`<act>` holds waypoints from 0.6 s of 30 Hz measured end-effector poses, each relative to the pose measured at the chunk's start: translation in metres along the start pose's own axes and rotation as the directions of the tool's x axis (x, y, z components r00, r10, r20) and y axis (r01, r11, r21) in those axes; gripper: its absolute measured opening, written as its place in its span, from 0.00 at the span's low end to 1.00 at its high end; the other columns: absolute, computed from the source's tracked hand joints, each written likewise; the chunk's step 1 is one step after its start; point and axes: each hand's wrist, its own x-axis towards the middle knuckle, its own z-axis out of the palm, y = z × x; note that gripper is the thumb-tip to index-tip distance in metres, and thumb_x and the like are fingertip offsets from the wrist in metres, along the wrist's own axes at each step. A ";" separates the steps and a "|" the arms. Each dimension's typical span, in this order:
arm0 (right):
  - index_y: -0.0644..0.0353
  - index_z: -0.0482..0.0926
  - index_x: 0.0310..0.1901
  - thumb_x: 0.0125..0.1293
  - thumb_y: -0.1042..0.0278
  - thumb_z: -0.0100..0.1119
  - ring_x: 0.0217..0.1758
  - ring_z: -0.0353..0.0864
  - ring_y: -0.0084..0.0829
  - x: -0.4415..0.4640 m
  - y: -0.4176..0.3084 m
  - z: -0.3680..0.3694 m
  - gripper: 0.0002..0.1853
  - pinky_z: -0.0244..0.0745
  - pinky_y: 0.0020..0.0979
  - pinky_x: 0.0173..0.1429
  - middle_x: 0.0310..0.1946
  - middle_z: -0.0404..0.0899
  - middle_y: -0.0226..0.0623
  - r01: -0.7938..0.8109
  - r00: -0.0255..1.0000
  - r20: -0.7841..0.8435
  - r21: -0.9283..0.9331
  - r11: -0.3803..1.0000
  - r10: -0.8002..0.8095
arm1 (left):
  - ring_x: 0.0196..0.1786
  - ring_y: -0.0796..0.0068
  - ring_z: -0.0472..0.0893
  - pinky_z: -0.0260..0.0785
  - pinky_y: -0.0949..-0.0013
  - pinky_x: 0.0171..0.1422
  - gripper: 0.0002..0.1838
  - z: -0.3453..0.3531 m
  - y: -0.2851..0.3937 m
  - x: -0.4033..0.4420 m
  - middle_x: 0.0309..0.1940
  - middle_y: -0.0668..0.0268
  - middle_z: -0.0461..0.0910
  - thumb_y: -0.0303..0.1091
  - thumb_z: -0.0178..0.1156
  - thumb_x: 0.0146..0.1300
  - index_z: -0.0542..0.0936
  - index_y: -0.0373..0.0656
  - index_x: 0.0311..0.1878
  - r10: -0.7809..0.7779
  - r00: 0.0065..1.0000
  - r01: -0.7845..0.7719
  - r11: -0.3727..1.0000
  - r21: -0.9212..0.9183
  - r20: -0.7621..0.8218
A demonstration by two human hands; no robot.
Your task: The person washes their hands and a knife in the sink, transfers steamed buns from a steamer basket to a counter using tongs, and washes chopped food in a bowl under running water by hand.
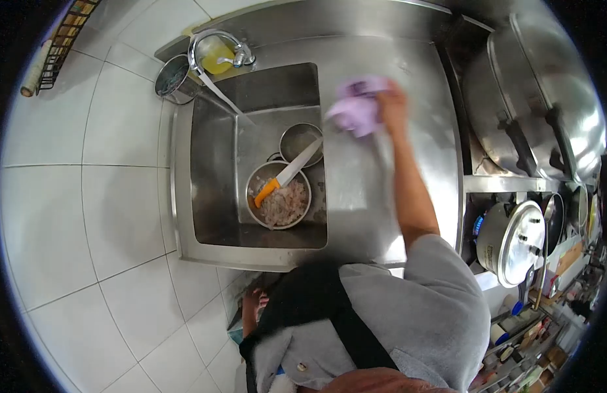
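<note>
My right hand [392,103] is closed on a bunched purple cloth [356,110], pressed to the steel counter [362,196] right of the sink. Motion blurs the cloth and hand a little. Low by my body, my left hand [252,302] hangs with its fingers loosely apart, holding nothing I can see. In the sink [215,190] stands a pot [251,213] of pale, wet pieces, perhaps chopped meat. An orange-handled knife [292,171] rests across that pot and a smaller metal bowl [290,136] beside it.
Water runs from the curved tap [205,40] into the sink. A metal container [176,80] stands at the sink's back left corner. To the right, a pressure cooker [513,239] sits by a blue flame, with a large steel vessel [533,98] behind. A wire rack [64,39] hangs upper left.
</note>
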 end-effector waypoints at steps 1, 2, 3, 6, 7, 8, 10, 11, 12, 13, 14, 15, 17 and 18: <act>0.61 0.75 0.49 0.63 0.64 0.47 0.52 0.71 0.42 0.004 0.036 -0.011 0.16 0.60 0.39 0.59 0.48 0.76 0.47 -0.234 0.961 -0.097 0.206 0.950 0.258 | 0.28 0.71 0.79 0.70 0.71 0.26 0.08 -0.008 -0.014 0.008 0.29 0.65 0.76 0.34 0.49 0.63 0.75 0.43 0.36 -0.033 0.999 0.033 0.999 0.014 0.023; 0.64 0.74 0.50 0.62 0.66 0.49 0.49 0.74 0.43 0.009 0.072 -0.023 0.17 0.66 0.37 0.55 0.48 0.76 0.48 -0.374 0.848 -0.187 0.451 0.810 0.495 | 0.29 0.71 0.79 0.70 0.70 0.26 0.08 -0.019 -0.034 0.013 0.29 0.64 0.76 0.34 0.48 0.64 0.75 0.43 0.35 -0.056 0.998 0.055 0.998 0.023 0.037; 0.67 0.73 0.51 0.59 0.68 0.52 0.45 0.76 0.43 0.015 0.131 0.005 0.19 0.70 0.36 0.51 0.46 0.77 0.49 -0.106 0.795 -0.416 0.621 0.777 0.441 | 0.28 0.71 0.79 0.70 0.70 0.26 0.08 -0.025 -0.048 0.013 0.28 0.64 0.76 0.34 0.48 0.63 0.75 0.43 0.35 -0.061 0.998 0.061 0.998 0.015 0.034; 0.66 0.76 0.43 0.52 0.73 0.55 0.47 0.75 0.47 0.051 0.142 0.032 0.15 0.69 0.40 0.53 0.43 0.77 0.48 -0.151 0.838 -0.523 0.055 0.987 0.158 | 0.27 0.70 0.78 0.70 0.70 0.26 0.06 -0.039 -0.107 0.019 0.27 0.66 0.76 0.34 0.49 0.62 0.75 0.45 0.34 0.030 0.994 -0.035 0.998 0.046 0.108; 0.65 0.78 0.40 0.51 0.71 0.57 0.47 0.75 0.47 0.075 0.114 0.036 0.13 0.69 0.41 0.53 0.42 0.77 0.47 -0.059 0.843 -0.529 0.093 0.994 0.100 | 0.26 0.70 0.77 0.70 0.70 0.26 0.06 -0.041 -0.129 0.024 0.26 0.66 0.76 0.34 0.50 0.61 0.76 0.46 0.34 0.132 0.974 -0.147 0.987 0.071 0.184; 0.63 0.79 0.37 0.50 0.70 0.59 0.46 0.75 0.47 0.093 0.085 0.044 0.11 0.69 0.42 0.52 0.42 0.78 0.45 0.030 0.848 -0.528 0.125 0.992 0.041 | 0.26 0.70 0.77 0.70 0.70 0.26 0.06 -0.043 -0.141 0.025 0.26 0.67 0.76 0.34 0.50 0.61 0.76 0.46 0.34 0.227 0.939 -0.255 0.964 0.080 0.259; 0.64 0.77 0.42 0.47 0.80 0.49 0.45 0.75 0.49 0.147 0.017 0.084 0.17 0.70 0.42 0.50 0.39 0.78 0.48 -0.019 0.836 -0.523 0.276 0.961 0.166 | 0.26 0.70 0.77 0.70 0.70 0.26 0.06 -0.041 -0.144 0.016 0.26 0.67 0.77 0.34 0.51 0.61 0.76 0.45 0.34 0.228 0.934 -0.261 0.961 0.089 0.274; 0.63 0.77 0.41 0.46 0.79 0.51 0.43 0.75 0.49 0.172 -0.004 0.119 0.17 0.70 0.43 0.48 0.37 0.78 0.47 0.007 0.877 -0.467 0.246 0.969 0.112 | 0.26 0.71 0.77 0.70 0.71 0.27 0.06 -0.036 -0.134 0.010 0.26 0.66 0.77 0.34 0.52 0.61 0.76 0.43 0.36 0.107 0.976 -0.124 0.989 0.080 0.190; 0.62 0.77 0.39 0.45 0.79 0.52 0.42 0.76 0.48 0.184 -0.042 0.130 0.15 0.70 0.44 0.48 0.38 0.77 0.46 0.050 0.931 -0.362 0.239 0.970 0.041 | 0.26 0.71 0.77 0.70 0.72 0.28 0.07 -0.032 -0.124 0.005 0.27 0.66 0.77 0.34 0.53 0.61 0.76 0.42 0.37 0.024 0.993 -0.031 0.998 0.058 0.117; 0.61 0.77 0.39 0.45 0.79 0.52 0.42 0.76 0.47 0.188 -0.076 0.145 0.15 0.70 0.44 0.48 0.39 0.77 0.45 0.114 0.950 -0.312 0.280 0.953 -0.022 | 0.27 0.72 0.77 0.70 0.72 0.28 0.08 -0.027 -0.112 0.004 0.27 0.65 0.78 0.34 0.54 0.61 0.76 0.40 0.38 0.011 0.997 -0.013 1.000 0.027 0.075; 0.59 0.77 0.39 0.45 0.78 0.53 0.43 0.76 0.46 0.189 -0.108 0.159 0.15 0.70 0.44 0.48 0.39 0.77 0.45 0.175 0.960 -0.265 0.318 0.932 -0.089 | 0.27 0.73 0.77 0.70 0.73 0.29 0.09 -0.021 -0.088 -0.003 0.28 0.65 0.78 0.34 0.55 0.61 0.76 0.38 0.39 0.023 0.999 -0.022 0.999 -0.027 0.044; 0.59 0.77 0.39 0.46 0.78 0.53 0.43 0.76 0.46 0.189 -0.134 0.168 0.15 0.70 0.43 0.48 0.39 0.77 0.45 0.307 0.936 -0.264 0.294 0.905 -0.232 | 0.27 0.73 0.78 0.70 0.74 0.30 0.11 -0.016 -0.063 -0.007 0.28 0.64 0.79 0.34 0.56 0.61 0.76 0.37 0.41 0.048 0.999 -0.047 0.994 -0.102 0.016; 0.58 0.77 0.39 0.46 0.77 0.54 0.45 0.75 0.45 0.186 -0.170 0.175 0.15 0.70 0.43 0.49 0.40 0.77 0.44 0.441 0.891 -0.256 0.297 0.847 -0.374 | 0.29 0.76 0.78 0.70 0.74 0.32 0.15 -0.007 0.031 -0.048 0.30 0.64 0.80 0.36 0.55 0.63 0.75 0.33 0.46 0.078 0.996 -0.089 0.947 -0.309 -0.047; 0.59 0.77 0.39 0.46 0.77 0.54 0.47 0.74 0.46 0.182 -0.187 0.174 0.15 0.70 0.43 0.49 0.40 0.77 0.45 0.450 0.889 -0.251 0.325 0.832 -0.383 | 0.31 0.76 0.79 0.71 0.74 0.35 0.16 -0.009 0.052 -0.053 0.31 0.64 0.80 0.37 0.55 0.63 0.74 0.34 0.48 0.201 0.977 -0.210 0.965 -0.160 -0.066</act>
